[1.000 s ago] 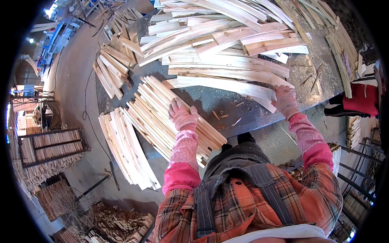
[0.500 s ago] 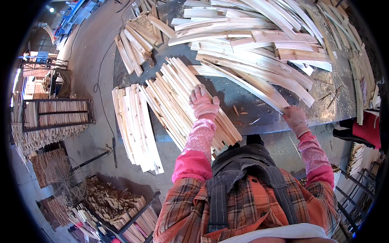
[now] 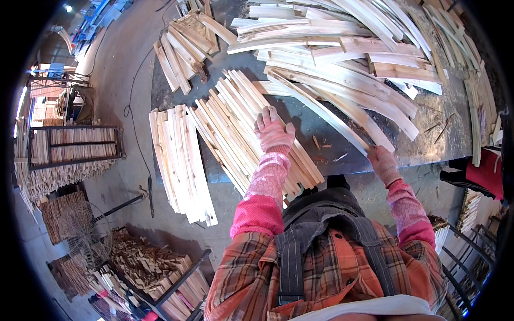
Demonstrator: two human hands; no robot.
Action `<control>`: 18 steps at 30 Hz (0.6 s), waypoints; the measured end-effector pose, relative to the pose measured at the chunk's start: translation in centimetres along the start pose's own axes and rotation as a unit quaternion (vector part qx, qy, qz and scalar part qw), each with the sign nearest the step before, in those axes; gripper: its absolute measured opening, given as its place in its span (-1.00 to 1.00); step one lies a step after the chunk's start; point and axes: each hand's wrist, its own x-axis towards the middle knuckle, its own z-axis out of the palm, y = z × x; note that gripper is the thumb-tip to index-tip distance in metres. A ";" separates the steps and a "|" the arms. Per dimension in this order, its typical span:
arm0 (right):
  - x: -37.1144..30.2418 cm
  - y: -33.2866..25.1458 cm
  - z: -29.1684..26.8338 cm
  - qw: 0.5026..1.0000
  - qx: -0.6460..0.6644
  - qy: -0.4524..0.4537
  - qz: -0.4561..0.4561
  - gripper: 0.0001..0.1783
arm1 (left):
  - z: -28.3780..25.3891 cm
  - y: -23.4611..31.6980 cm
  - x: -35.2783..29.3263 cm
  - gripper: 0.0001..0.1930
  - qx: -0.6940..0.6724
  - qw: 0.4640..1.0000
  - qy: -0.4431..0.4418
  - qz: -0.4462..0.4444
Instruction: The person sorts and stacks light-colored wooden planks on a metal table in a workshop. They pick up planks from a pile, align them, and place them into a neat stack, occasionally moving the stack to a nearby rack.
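My left hand point(image 3: 274, 130), in a pale work glove, lies over a row of narrow wooden slats point(image 3: 230, 123), its thumb held apart from the fingers. The slats are set side by side at a slant, and some stick out past the table's near edge. At the right, my right hand point(image 3: 383, 162) is closed on the near end of a long wooden slat point(image 3: 326, 113). The far end of that slat rests by a loose pile of wider pale boards point(image 3: 342, 80). My right fingertips are partly hidden.
Pale boards point(image 3: 182, 166) lie along the left edge of the dark metal table point(image 3: 300, 125). Shorter pieces point(image 3: 184, 48) lie at its far left corner. A standing fan point(image 3: 85, 232) and racks of stacked wood point(image 3: 75, 147) stand on the floor at left.
My right hand has shifted slightly left, and the near end of the slat has moved with it. My left hand stays over the row, its fingers a little more bent.
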 end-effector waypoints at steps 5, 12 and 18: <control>-0.8 0.0 0.8 0.997 0.077 -0.018 -0.007 -0.60 | -0.3 0.3 0.0 -0.12 -0.012 1.000 -0.025 -0.002; 0.6 1.8 5.1 0.941 0.336 -0.025 -0.038 -0.55 | 0.0 1.4 1.0 -0.16 -0.010 0.999 -0.041 -0.025; 2.8 -8.6 4.6 0.927 0.340 -0.158 0.024 -0.52 | 1.6 0.8 1.3 -0.26 -0.004 1.000 -0.019 -0.015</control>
